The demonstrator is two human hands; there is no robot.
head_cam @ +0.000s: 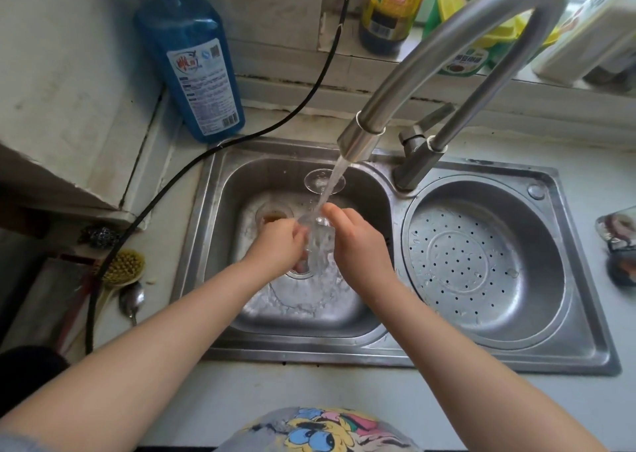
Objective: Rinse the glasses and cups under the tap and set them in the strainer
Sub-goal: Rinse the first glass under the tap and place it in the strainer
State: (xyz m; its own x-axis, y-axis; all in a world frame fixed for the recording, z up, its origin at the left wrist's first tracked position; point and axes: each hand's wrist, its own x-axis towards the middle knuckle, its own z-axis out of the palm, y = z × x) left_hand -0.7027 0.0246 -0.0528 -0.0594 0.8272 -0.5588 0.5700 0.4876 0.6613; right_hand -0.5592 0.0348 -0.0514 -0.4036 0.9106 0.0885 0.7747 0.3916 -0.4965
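One glass [318, 235] gripped in both our hands rinses under the tap [358, 138]; right of it, the strainer [481, 265] holds nothing, and another glass [323, 179] waits behind.

Both hands hold a clear glass [318, 241] under the running tap [358, 142] over the left sink basin [220, 245]: left hand [280, 245] gripping one side, right hand [356, 241] the other. The perforated strainer [481, 265] sits in the right basin.

Home kitchen: steel double sink [581, 341] w/ running tap [364, 131] just above the hands, perforated strainer [481, 262] right of them, blue detergent bottle [192, 62] & scrub brush [124, 269] to their left.
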